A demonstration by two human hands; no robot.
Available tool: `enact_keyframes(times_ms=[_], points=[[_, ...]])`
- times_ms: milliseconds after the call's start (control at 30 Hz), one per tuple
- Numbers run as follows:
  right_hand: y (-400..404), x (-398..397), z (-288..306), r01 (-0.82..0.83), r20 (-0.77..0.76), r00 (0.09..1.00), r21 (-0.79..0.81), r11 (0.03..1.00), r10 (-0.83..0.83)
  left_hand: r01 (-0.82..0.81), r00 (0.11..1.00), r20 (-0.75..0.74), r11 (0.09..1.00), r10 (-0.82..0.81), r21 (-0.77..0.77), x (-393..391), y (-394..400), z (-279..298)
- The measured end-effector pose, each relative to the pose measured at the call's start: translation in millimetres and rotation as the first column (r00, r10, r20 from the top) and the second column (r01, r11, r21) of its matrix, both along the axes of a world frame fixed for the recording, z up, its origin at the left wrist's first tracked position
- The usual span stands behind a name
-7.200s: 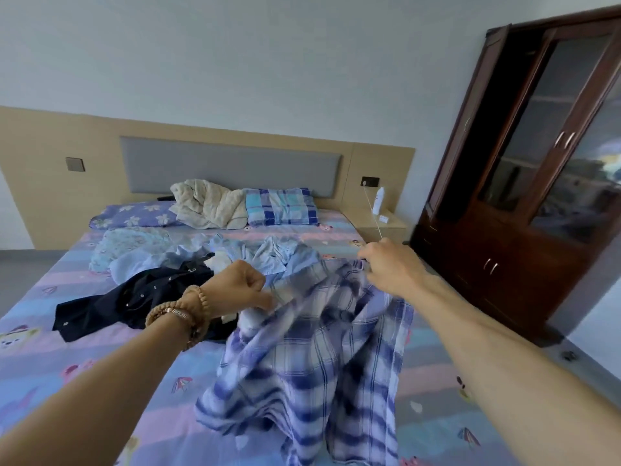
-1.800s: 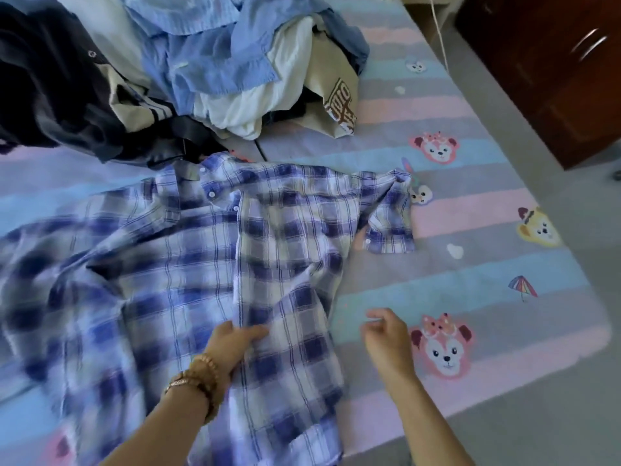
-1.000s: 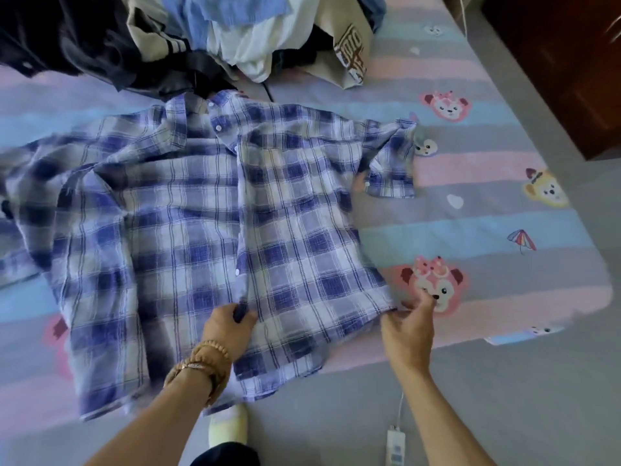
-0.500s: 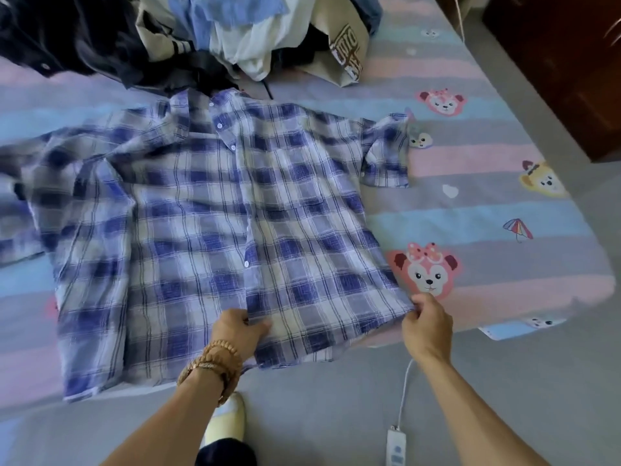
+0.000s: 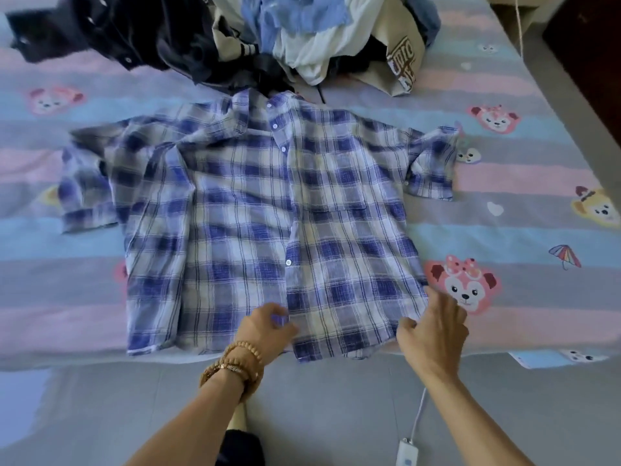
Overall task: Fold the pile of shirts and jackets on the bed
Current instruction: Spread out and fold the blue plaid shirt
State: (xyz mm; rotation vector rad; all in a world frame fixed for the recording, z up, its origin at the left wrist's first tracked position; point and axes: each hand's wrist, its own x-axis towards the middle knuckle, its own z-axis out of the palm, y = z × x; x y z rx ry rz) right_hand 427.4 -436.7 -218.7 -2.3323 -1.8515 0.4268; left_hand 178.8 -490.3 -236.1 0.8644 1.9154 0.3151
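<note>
Plaid shirt spread flat, hem end nearest me

The plaid shirt (image 5: 262, 210) lay front-up on the bed (image 5: 524, 163), collar at the far end touching the unfolded pile (image 5: 302, 38), both sleeves out so the sides could fold in. My left hand (image 5: 268, 327) pinched the near hem at the button placket, to keep the fronts aligned, I judged. My right hand (image 5: 433, 327) rested with fingers loosely extended on the shirt's near right corner, smoothing it.

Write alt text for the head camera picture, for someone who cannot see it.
A blue plaid shirt lies spread flat on a striped cartoon-print bed; the left hand and the right hand touch its bottom hem. A pile of unfolded clothes sits beyond the collar.
</note>
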Motion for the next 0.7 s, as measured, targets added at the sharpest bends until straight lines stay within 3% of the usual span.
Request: enact_keyframes(times_ms=[67,133,233,333,400,500,600,700], points=[[-11,-53,5,-0.205,-0.122,0.972,-0.001,0.979,0.203,0.067,0.986,-0.153,0.998,-0.064,0.013,-30,-14,14],[-19,-98,7,-0.318,-0.336,0.907,-0.157,0.935,0.252,0.135,0.954,-0.272,0.990,-0.122,0.030,-50,-24,24],[-27,-189,4,-0.353,-0.579,0.803,-0.273,0.895,0.140,0.079,0.913,-0.408,0.985,-0.011,0.151,-107,-46,37],[-38,-268,-5,-0.319,-0.671,0.737,-0.447,0.836,-0.077,-0.097,0.891,-0.420,0.977,0.170,0.190,-166,-65,39],[-47,-307,-11,-0.294,-0.696,0.675,-0.560,0.774,-0.247,-0.284,0.907,-0.273,0.945,0.321,0.165,-201,-73,27],[-54,-341,-21,-0.275,-0.706,0.554,-0.655,0.704,-0.441,-0.441,0.891,0.146,0.896,0.430,0.057,-231,-77,7],[-48,-338,-16,-0.202,-0.730,0.375,-0.666,0.718,-0.571,-0.366,0.904,0.250,0.930,0.348,0.030,-235,-76,-3],[-37,-312,-15,-0.046,-0.691,0.174,-0.718,0.695,-0.702,-0.449,0.859,0.283,0.894,0.427,0.015,-231,-69,-10]])
